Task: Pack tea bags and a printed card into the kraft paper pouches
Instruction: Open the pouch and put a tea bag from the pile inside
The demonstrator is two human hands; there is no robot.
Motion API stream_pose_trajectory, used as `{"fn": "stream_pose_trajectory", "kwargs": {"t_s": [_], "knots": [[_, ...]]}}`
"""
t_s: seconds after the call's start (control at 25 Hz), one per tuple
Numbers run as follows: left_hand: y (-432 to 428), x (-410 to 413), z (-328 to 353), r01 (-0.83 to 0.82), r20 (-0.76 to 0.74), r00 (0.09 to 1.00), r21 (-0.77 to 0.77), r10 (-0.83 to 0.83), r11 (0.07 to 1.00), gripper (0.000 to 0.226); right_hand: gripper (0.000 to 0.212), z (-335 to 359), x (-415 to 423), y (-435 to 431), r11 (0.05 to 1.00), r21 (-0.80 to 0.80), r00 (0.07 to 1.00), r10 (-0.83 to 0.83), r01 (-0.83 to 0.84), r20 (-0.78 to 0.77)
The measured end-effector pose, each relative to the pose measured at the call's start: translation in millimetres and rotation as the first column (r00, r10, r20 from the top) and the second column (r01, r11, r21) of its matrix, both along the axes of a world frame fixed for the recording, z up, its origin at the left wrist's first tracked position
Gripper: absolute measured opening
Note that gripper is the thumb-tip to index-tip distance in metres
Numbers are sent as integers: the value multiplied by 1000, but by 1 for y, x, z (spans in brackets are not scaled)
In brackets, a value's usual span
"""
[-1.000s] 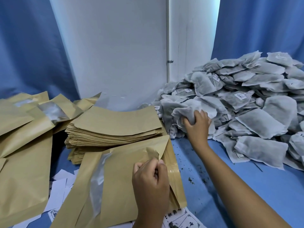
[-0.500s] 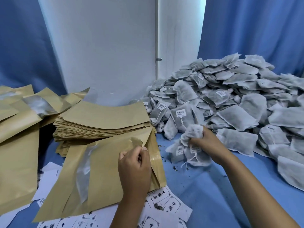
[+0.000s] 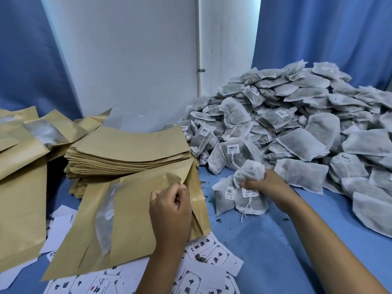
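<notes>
Blue surface (image 3: 265, 240) carries everything. Big heap of tea bags (image 3: 297, 128) piled far right against blue curtain (image 3: 328, 39). Stack of flat kraft pouches (image 3: 127, 153) centre-left. Open pouch (image 3: 127, 219) lies in front, over scattered printed cards (image 3: 203, 251). Left hand (image 3: 169, 211), fingers pinching pouch's mouth flap. Right hand (image 3: 269, 185), fingers clenched round bunch of tea bags (image 3: 248, 194) just beside pouch mouth, bottoms touching surface.
</notes>
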State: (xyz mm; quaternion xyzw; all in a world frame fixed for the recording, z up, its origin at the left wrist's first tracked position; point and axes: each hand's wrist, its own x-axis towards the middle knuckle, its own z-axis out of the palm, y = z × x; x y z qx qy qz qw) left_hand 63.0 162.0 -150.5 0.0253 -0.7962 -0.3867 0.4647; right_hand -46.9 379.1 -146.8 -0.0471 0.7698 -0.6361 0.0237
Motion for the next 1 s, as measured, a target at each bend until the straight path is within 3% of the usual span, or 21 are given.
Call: {"fn": "stream_pose_trajectory", "kwargs": {"t_s": [0.04, 0.08, 0.12, 0.16, 0.2, 0.24, 0.32, 0.36, 0.44, 0.52, 0.6, 0.68, 0.76, 0.88, 0.92, 1.0], "knots": [[0, 0, 0, -2, -5, 1000, 1, 2, 1000, 41, 21, 3, 1, 1, 996, -93, 1000, -20, 18, -19], [0, 0, 0, -3, -8, 1000, 2, 3, 1000, 41, 20, 8, 5, 0, 960, -281, 1000, 3, -10, -24], [1, 0, 0, -4, -11, 1000, 4, 4, 1000, 40, 21, 12, 11, -4, 884, -461, 997, 62, -74, -41], [2, 0, 0, -3, -16, 1000, 3, 3, 1000, 40, 25, 16, 16, -12, 808, -571, 989, 127, -149, -78], [3, 0, 0, 6, -23, 1000, 1, -6, 1000, 40, 27, 19, 23, -24, 791, -573, 977, 179, -215, -118], [5, 0, -1, 21, -31, 999, -8, -22, 1000, 40, 25, 19, 32, -40, 825, -501, 965, 213, -261, -153], [8, 1, 1, 34, -50, 998, -68, -38, 997, 38, 12, 11, 50, -76, 941, -122, 933, 284, -315, -221], [10, 2, 2, 36, -67, 997, -114, -44, 993, 35, 8, 5, 57, -92, 943, 77, 912, 332, -323, -239], [15, 4, 3, 60, -102, 991, -207, -82, 977, 32, 28, -4, 65, -114, 914, 277, 911, 358, -297, -204], [20, 4, 4, 52, -144, 985, -265, -93, 963, 33, 40, -1, 70, -124, 855, 336, 894, 441, -395, -72], [20, 5, 7, -15, -166, 986, -247, -27, 969, 32, 38, 12, 70, -125, 742, 300, 796, 591, -600, 132], [12, 7, 9, -87, -140, 988, -158, 65, 984, 30, 23, 31, 72, -113, 723, 36, 718, 675, -690, 170], [3, 7, 11, -111, -88, 991, -65, 105, 992, 31, 18, 45, 66, -96, 775, -122, 759, 632, -620, 155], [8, 10, 13, 103, -130, 986, -30, -106, 994, 32, 17, 45, 66, -88, 723, 109, 730, 666, -683, 153], [12, 12, 14, 196, -142, 969, -50, -201, 979, 34, 23, 39, 72, -94, 691, 268, 740, 650, -671, 175], [18, 15, 14, 244, -123, 959, -92, -254, 965, 35, 38, 19, 83, -114, 671, 408, 783, 564, -619, 261]]}}
